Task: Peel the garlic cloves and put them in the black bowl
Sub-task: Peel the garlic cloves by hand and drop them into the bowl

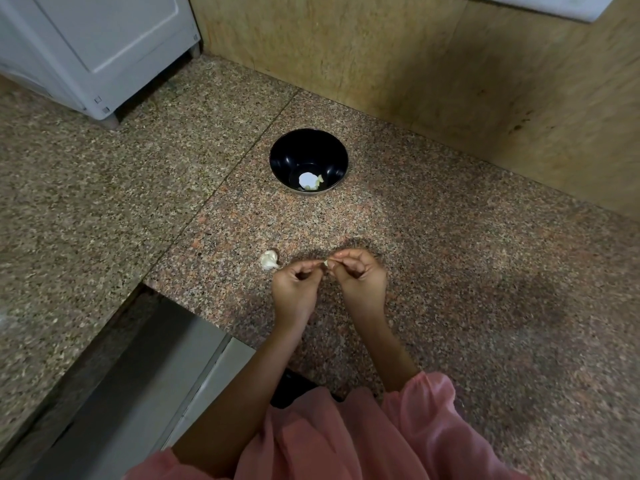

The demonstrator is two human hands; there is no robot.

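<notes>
Low in the middle of the frame, both hands meet over a speckled granite desk (450, 271). The left hand (294, 289) and the right hand (360, 275) each have their fingers curled in, and the fingertips of both pinch one small garlic clove (325, 263) held between them, just above the desk surface. The clove is mostly hidden by the fingertips, so how much skin it carries cannot be told.

Just left of the left hand, a pale garlic chunk (268, 259) lies on the desk, apart from the hand. Well above the hands, toward the centre of the frame, the black bowl (308, 147) stands upright on the desk. On its bottom lie a few pale garlic pieces (308, 181).

A white appliance (104, 46) fills the upper left corner, and a beige stone wall (415, 64) runs across the top and down the right side. Pink sleeves (415, 427) cover the arms at the bottom edge.
</notes>
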